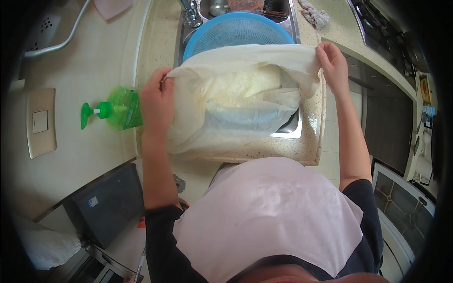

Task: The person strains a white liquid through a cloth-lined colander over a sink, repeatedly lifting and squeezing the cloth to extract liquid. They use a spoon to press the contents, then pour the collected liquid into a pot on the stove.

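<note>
A thin, damp white cloth is stretched wide over the sink. Its left edge is pinched in my left hand, its far right corner in my right hand. A pale yellowish, wet mass lies spread on the cloth between my hands. Behind the cloth, a blue plastic colander rests across the sink; the cloth hides its near part. Through the sheer lower cloth a light blue curve shows faintly.
A green pump bottle stands beside my left hand. The metal sink holds a ladle and a brown-handled utensil at the back, near the faucet. A crumpled rag and a gas stove are at right.
</note>
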`<state>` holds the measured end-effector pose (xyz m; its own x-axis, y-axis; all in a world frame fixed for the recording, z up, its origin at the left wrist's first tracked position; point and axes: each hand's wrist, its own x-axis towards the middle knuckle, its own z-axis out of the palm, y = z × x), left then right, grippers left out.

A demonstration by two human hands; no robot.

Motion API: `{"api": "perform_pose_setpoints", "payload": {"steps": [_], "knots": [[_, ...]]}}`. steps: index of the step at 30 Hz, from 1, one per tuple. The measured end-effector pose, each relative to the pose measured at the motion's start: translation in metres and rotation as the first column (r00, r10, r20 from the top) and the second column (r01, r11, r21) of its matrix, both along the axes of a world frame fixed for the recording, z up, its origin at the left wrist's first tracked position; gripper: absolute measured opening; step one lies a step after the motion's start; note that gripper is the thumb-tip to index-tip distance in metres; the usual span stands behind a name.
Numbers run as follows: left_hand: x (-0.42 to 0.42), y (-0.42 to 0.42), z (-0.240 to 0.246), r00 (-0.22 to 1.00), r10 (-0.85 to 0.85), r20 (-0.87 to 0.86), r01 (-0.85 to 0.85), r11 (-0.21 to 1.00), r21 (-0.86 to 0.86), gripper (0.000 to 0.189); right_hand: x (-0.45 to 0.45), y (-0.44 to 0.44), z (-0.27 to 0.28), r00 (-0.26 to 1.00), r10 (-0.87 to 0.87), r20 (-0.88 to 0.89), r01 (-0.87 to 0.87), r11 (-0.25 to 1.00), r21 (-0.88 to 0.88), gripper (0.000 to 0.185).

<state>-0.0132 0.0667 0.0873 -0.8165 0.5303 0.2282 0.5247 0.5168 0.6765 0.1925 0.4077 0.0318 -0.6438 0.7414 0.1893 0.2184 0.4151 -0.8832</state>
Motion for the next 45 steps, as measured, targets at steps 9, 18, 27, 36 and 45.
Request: {"api": "perform_pose_setpoints", "payload": {"steps": [9, 18, 27, 36, 45], "knots": [[-0.056, 0.035, -0.009, 0.97, -0.042, 0.241, -0.064, 0.907, 0.416, 0.018, -0.026, 0.02, 0.04, 0.923, 0.36, 0.137, -0.362, 0.932, -0.006, 0.032], [-0.076, 0.067, -0.018, 0.919, 0.037, 0.394, -0.226, 0.866, 0.446, 0.016, -0.075, 0.077, 0.018, 0.97, 0.229, 0.08, -0.233, 0.971, 0.051, 0.025], [-0.094, 0.06, -0.077, 0.989, -0.123, 0.083, 0.067, 0.87, 0.489, 0.043, -0.119, 0.075, -0.023, 0.985, 0.035, 0.17, -0.049, 0.996, 0.077, 0.032], [-0.052, -0.015, -0.111, 0.824, 0.036, 0.565, -0.103, 0.991, 0.088, 0.03, -0.056, 0.047, -0.032, 0.93, 0.21, 0.302, -0.125, 0.953, -0.278, 0.03], [-0.009, -0.005, -0.108, 0.692, -0.025, 0.721, -0.186, 0.959, 0.212, 0.022, -0.016, -0.016, -0.054, 0.991, 0.051, 0.126, 0.001, 0.924, -0.382, 0.025]]}}
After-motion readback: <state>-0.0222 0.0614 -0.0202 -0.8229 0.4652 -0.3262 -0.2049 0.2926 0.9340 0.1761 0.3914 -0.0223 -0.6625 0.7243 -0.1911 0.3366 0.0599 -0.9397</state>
